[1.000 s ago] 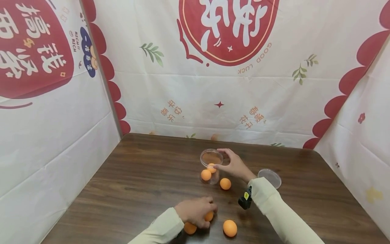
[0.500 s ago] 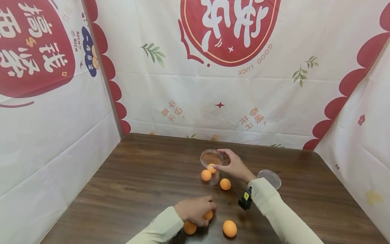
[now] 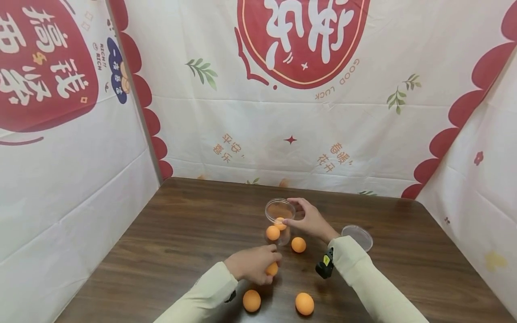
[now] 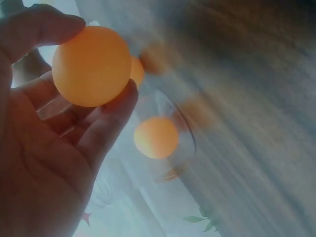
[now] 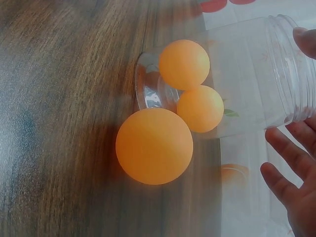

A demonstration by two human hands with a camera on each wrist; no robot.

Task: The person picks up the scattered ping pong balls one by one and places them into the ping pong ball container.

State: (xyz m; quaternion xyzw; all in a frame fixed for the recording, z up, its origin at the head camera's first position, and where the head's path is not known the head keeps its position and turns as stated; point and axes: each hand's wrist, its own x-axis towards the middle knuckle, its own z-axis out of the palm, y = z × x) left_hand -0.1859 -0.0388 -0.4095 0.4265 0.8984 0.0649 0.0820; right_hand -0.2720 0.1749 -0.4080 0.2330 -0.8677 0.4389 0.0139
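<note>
While left hand (image 3: 253, 264) pinches one orange ball (image 4: 91, 66), right hand (image 3: 312, 220) grips clear jar (image 5: 244, 69) by its rim, two balls (image 5: 184, 64) inside.

The head camera stands farthest back, facing forward and down over the table (image 3: 181, 229), the left hand (image 3: 251, 264) and the right hand (image 3: 314, 220), with the cloth (image 3: 347, 112) beyond. On the left wrist another peers close past its hand and a gripped ball (image 4: 91, 66) toward the jar (image 5: 247, 74), while the right wrist's looks from near the tabletop, turned so the jar appears sideways. All three share the jar; head and right wrist both catch two balls (image 5: 184, 64) inside it.
</note>
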